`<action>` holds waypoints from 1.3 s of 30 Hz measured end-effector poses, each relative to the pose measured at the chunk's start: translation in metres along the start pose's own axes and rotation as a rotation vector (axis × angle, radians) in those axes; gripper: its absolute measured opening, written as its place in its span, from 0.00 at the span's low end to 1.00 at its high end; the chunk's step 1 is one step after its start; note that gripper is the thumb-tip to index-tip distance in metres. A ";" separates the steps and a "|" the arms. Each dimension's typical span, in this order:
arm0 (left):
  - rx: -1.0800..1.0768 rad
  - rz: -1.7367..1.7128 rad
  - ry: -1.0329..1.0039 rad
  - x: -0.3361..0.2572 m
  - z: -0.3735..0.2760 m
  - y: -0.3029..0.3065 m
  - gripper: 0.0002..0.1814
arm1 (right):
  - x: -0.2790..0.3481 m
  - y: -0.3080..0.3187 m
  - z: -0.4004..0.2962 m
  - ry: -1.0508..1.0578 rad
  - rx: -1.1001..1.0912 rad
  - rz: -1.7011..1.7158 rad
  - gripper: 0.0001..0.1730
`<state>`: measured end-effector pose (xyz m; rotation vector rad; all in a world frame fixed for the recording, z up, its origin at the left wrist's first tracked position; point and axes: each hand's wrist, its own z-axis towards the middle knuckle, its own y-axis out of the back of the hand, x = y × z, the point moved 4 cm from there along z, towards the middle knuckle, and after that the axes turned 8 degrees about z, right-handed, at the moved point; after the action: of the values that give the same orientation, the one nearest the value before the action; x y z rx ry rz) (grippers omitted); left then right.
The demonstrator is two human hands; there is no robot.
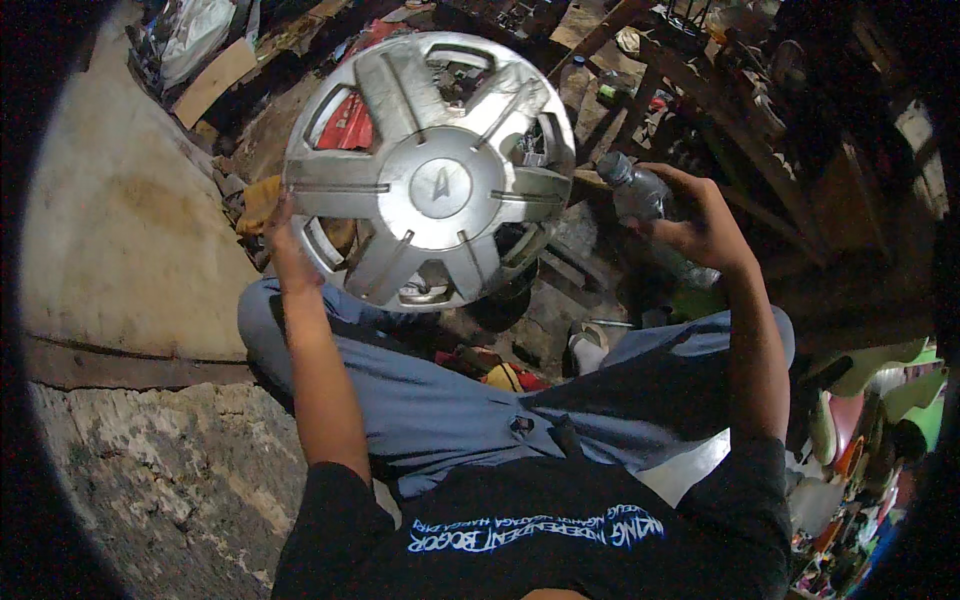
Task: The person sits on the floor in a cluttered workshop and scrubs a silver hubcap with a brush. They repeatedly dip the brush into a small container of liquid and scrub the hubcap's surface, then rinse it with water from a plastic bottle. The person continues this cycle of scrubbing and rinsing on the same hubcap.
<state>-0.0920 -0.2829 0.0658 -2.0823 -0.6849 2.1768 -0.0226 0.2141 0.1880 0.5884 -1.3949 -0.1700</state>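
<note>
A silver wheel cover (442, 184) with six broad spokes and an emblem at its hub is held up in front of me. My left hand (289, 244) grips its left rim, the fingers hidden behind the edge. In my right hand (694, 214) is a clear plastic bottle (637, 191), its capped neck tilted up and to the left. The bottle is apart from the wheel cover's right rim. My knees spread on either side below both things.
A pale curved panel (142, 195) stands at the left above a rough, stained surface (150, 480). Wooden beams (750, 150) and scattered scrap fill the upper right. Another plastic bottle (574, 82) stands behind the wheel cover. Colourful plastic pieces (847, 420) are heaped at the lower right.
</note>
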 end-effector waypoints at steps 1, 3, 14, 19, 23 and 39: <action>-0.030 -0.012 -0.014 -0.001 -0.001 0.006 0.28 | -0.010 -0.002 -0.001 0.002 -0.005 0.032 0.33; -0.091 -0.039 -0.044 -0.003 -0.005 0.020 0.30 | -0.034 -0.014 -0.005 -0.122 -0.190 0.153 0.34; -0.051 -0.081 0.066 -0.004 0.000 0.046 0.26 | -0.052 -0.086 0.003 -0.262 -0.213 0.438 0.40; -0.185 -0.071 0.004 -0.009 -0.009 0.045 0.26 | -0.031 -0.088 0.006 -0.429 -0.154 0.370 0.42; -0.150 -0.084 0.006 -0.001 -0.008 0.064 0.25 | -0.045 -0.095 -0.010 -0.481 0.011 0.324 0.43; -0.024 -0.005 0.103 0.038 -0.032 0.000 0.25 | -0.076 -0.126 -0.042 -0.338 0.329 0.353 0.41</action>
<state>-0.0648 -0.2617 0.0301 -2.1838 -0.7097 2.0518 0.0317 0.1533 0.0581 0.5888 -1.8498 0.2602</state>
